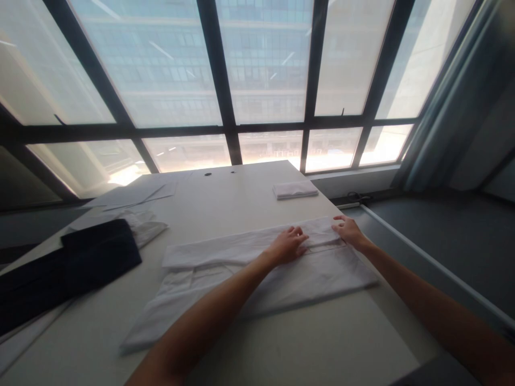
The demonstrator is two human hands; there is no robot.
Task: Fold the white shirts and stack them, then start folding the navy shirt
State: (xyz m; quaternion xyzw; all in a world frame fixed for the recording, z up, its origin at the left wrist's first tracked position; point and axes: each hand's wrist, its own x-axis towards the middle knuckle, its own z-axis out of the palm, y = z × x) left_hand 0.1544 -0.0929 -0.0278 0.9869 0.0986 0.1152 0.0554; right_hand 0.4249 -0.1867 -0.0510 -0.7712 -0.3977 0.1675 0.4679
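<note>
A white garment (241, 289) lies across the table, its far long side turned over into a flat strip. My left hand (286, 245) rests on that strip right of its middle, fingers slightly bent and apart on the fabric. At the strip's right end, my right hand (348, 230) has its thumb and fingers closed on the edge of the garment near the table's side. Creases run through the fabric around both hands. The garment's near layer spreads towards me, partly hidden under my left forearm.
A small folded white cloth (295, 190) lies near the table's (225, 198) far right. Dark navy fabric (96, 254) lies at the left, beside crumpled clear plastic (151, 228) and white sheets (137, 194). Windows stand behind; a grey curtain (446, 107) hangs at the right.
</note>
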